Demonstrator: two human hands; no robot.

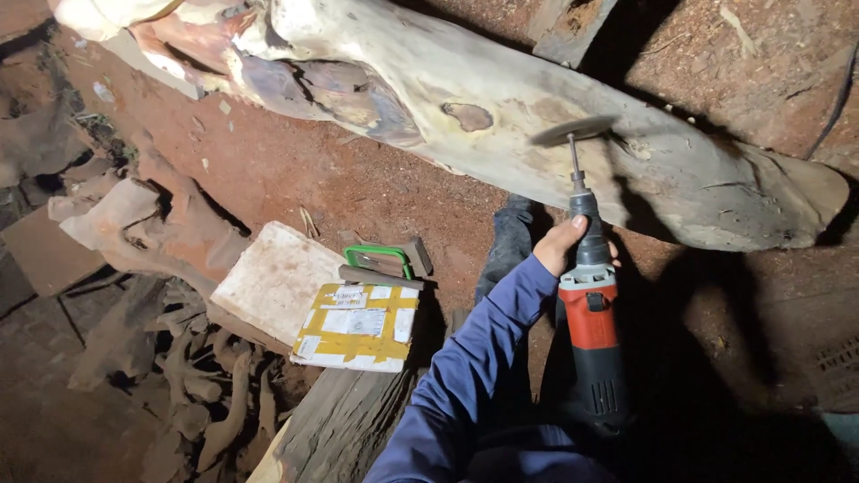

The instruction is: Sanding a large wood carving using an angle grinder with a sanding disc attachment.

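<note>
Red-brown dirt floor (295, 179), dusty, littered with chips; dim light, deep shadow to the right.

Head view: large pale log (501, 98) runs diagonally from upper left down to right, bark stripped, dark knots and stained patches on its surface. One hand (559, 243) visible in a blue sleeve (474, 358), coming up from the bottom of the frame; which of the person's hands it is cannot be told from this angle. Fingers wrapped tight around the neck of a red and black rotary grinder (591, 331), thumb on the black collar. Tool points upward, its thin shaft carrying a round disc (573, 131) that sits against the log's lower face, blurred. Other hand not seen.

Left of the sleeve: white flat slab (268, 277) on the ground, a yellow-and-white box (358, 326) overlapping its near corner, a green-handled tool (380, 259) just behind the box. Gnarled roots and wood offcuts (179, 358) piled at lower left. Dark plank (344, 420) under the box.
</note>
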